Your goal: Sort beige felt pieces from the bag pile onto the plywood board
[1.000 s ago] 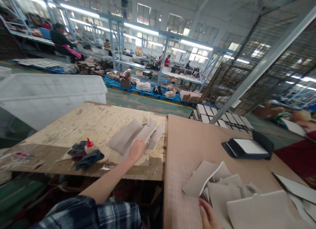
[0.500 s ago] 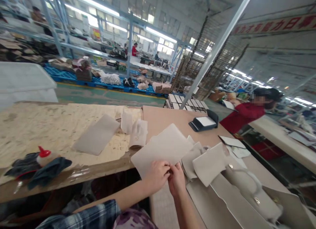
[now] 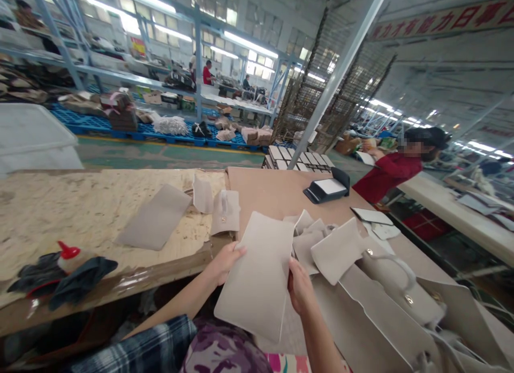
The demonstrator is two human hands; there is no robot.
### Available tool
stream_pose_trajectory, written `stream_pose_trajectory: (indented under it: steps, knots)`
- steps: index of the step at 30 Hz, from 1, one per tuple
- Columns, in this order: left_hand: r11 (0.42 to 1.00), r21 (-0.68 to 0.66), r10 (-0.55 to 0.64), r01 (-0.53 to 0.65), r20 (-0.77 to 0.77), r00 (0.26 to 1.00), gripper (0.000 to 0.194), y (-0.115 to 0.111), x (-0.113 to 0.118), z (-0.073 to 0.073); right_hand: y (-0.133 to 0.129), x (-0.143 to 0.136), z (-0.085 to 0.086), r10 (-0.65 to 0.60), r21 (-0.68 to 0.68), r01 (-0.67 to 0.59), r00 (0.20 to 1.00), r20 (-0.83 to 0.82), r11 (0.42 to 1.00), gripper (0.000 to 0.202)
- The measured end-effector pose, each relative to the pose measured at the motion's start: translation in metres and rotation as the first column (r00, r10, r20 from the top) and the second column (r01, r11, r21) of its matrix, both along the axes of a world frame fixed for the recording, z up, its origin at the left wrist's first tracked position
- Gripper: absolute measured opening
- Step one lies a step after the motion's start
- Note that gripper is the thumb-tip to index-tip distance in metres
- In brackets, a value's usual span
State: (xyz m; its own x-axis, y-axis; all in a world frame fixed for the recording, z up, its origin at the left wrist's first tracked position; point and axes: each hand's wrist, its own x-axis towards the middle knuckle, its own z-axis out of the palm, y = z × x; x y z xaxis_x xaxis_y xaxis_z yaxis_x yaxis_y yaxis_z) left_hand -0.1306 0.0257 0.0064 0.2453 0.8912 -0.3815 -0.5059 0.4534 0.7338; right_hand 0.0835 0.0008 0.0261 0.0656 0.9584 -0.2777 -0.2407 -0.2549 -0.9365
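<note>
Between my two hands is a flat beige leather-like panel [image 3: 259, 271] with rounded corners, its broad face turned up toward me. My left hand [image 3: 227, 261] grips its left edge, thumb on top. On the opposite edge my right hand [image 3: 299, 284] is closed, the fingers partly hidden behind the panel. Just right of it lie several loose beige pieces, one a small panel [image 3: 335, 250] on top. Beside them rests a beige bag part with a handle and gold fittings [image 3: 391, 276]. A flap piece with a gold clasp [image 3: 225, 212] lies beyond my left hand.
At left on the wooden board [image 3: 80, 201] are a red-capped bottle [image 3: 72, 258] and dark cloths [image 3: 82, 282]. Another beige panel [image 3: 156, 217] lies farther in. A black holder [image 3: 327, 188] stands at the back. A person in red [image 3: 389, 172] works at the right.
The panel has turned more upright and come nearer me. My hands, together at its near edge before, have moved apart to opposite sides of it. The view has shifted slightly.
</note>
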Motion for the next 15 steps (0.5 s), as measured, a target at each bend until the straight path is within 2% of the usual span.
stream_pose_trajectory:
  steps: [3, 6, 8, 11, 13, 15]
  knots:
    - [1.0, 0.009, 0.016, -0.016, 0.005, 1.0, 0.056, -0.002, 0.006, -0.001, 0.007, 0.009, -0.003, -0.007, -0.05, 0.018, 0.976, 0.216, 0.999, 0.046]
    - [1.0, 0.018, 0.011, -0.012, 0.003, 1.0, 0.05, -0.002, 0.007, -0.003, 0.011, 0.014, -0.009, -0.026, 0.015, 0.022, 0.92, 0.392, 1.0, 0.044]
    - [1.0, 0.013, 0.018, -0.018, -0.001, 1.0, 0.048, -0.003, 0.008, -0.005, 0.01, 0.013, -0.011, -0.06, 0.026, 0.054, 0.917, 0.395, 0.998, 0.044]
    - [0.999, 0.018, 0.049, -0.049, 0.002, 0.999, 0.049, -0.004, 0.008, -0.005, 0.002, 0.009, -0.01, -0.065, -0.05, 0.081, 0.962, 0.264, 0.996, 0.049]
    - [0.996, 0.032, 0.088, -0.089, 0.01, 0.996, 0.052, -0.005, 0.008, -0.002, -0.007, 0.004, -0.008, -0.041, -0.091, 0.063, 0.975, 0.22, 0.994, 0.053]
    - [0.99, 0.051, 0.129, -0.129, 0.007, 0.992, 0.054, -0.005, 0.008, 0.002, -0.017, 0.0, -0.008, 0.015, -0.097, 0.01, 0.965, 0.263, 0.995, 0.052]
